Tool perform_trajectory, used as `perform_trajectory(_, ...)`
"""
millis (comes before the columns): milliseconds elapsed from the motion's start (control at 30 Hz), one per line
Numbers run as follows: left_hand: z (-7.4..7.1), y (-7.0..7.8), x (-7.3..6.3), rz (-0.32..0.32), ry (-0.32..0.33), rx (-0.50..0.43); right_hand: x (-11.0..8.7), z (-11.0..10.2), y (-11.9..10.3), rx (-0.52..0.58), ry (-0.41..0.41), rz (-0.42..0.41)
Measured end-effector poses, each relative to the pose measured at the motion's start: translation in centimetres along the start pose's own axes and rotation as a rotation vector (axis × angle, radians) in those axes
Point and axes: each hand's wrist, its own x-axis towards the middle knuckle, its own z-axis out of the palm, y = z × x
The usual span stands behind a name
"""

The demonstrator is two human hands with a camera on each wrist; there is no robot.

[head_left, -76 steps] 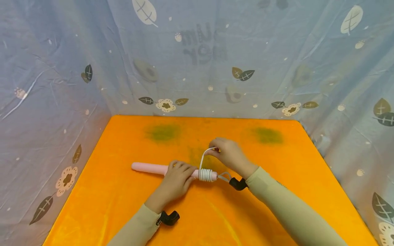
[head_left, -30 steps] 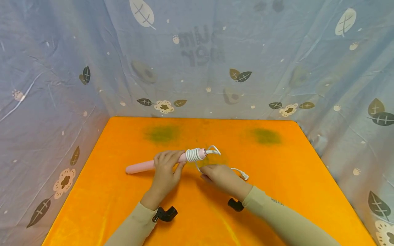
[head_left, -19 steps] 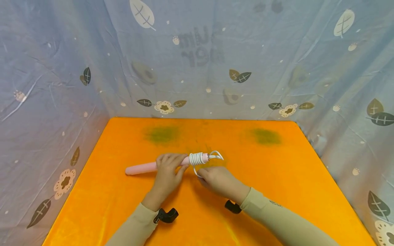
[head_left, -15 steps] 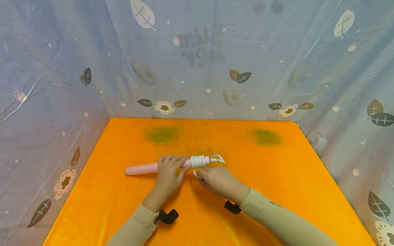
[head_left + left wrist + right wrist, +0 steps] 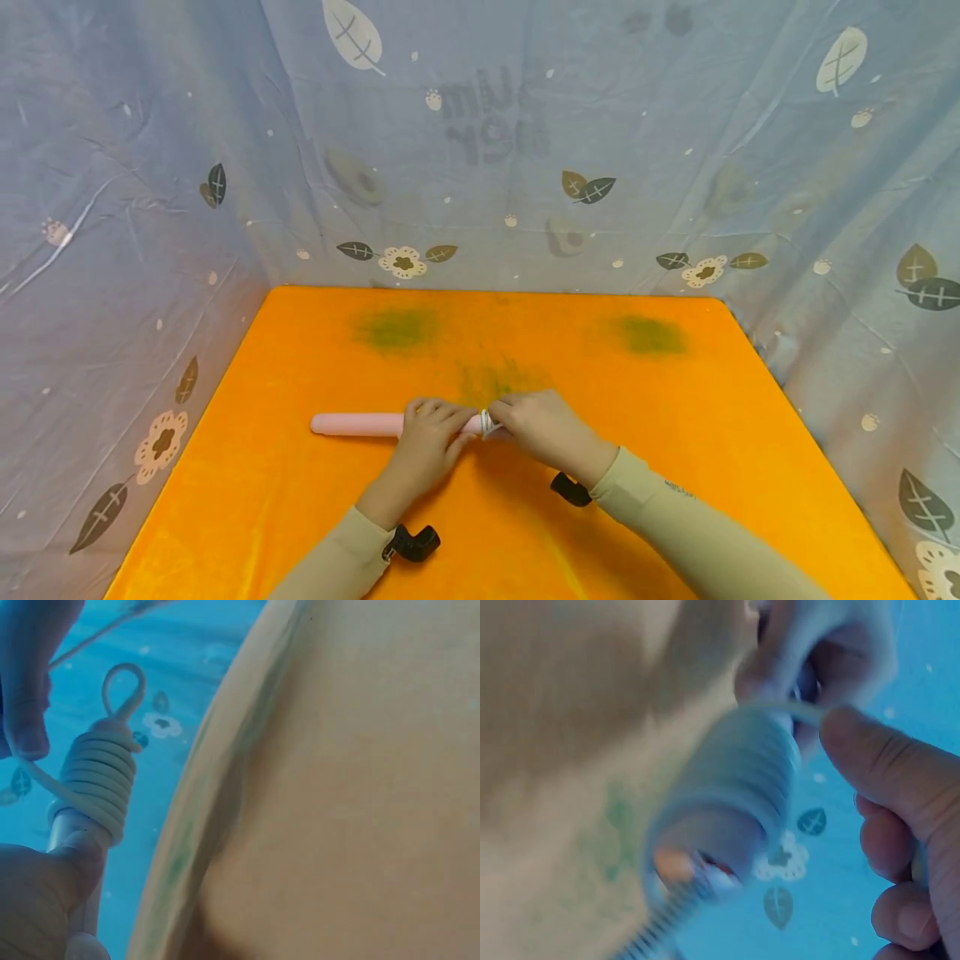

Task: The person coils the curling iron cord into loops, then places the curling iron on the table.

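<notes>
A slim pink hair iron (image 5: 356, 424) lies crosswise over the table, its rounded end at the left. White power cord (image 5: 97, 776) is wound in several close turns round its other end. My left hand (image 5: 429, 435) grips the pink body just beside the coils. With thumb and fingers my right hand (image 5: 547, 427) pinches the running part of the cord, drawn taut off the coil at the left hand's side. In the right wrist view a ribbed cord sleeve (image 5: 664, 922) leaves the iron's end. My right hand hides most of the coils in the head view.
An orange cloth-covered table (image 5: 300, 517) with greenish stains lies beneath. Patterned grey-blue curtains (image 5: 480, 167) stand round its back and sides. Black wrist cameras (image 5: 416, 543) hang at both sleeves.
The right hand has carried the cord over and under the iron, lately rising from below to the coil end. The iron has swung level and come down slightly. Left hand keeps its grip.
</notes>
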Motion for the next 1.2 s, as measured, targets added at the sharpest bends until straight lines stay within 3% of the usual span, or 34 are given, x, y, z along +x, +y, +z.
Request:
perform_trajectory(200,0.2,0.2,-0.1,0.013,-0.020,-0.003,0.2,-1.8,1.4,0.000,-0.008,0.041)
perform_trajectory(400,0.3,0.3,-0.4,0.034,-0.067,0.008,0.2,-3.3,3.1,0.016,0.092,0.103)
perform_trajectory(700,0.2,0.6,-0.3,0.069,-0.096,-0.012,0.5,-3.1,4.2,0.053,0.182,0.066)
perform_trajectory(900,-1.1,1.0,-0.1,0.134,-0.110,-0.068,0.4,-2.5,6.0,0.195,0.108,0.200)
perform_trajectory(1200,-2.8,1.6,1.1,0.225,0.029,-0.186,-0.2,0.3,7.0,0.361,-0.016,0.332)
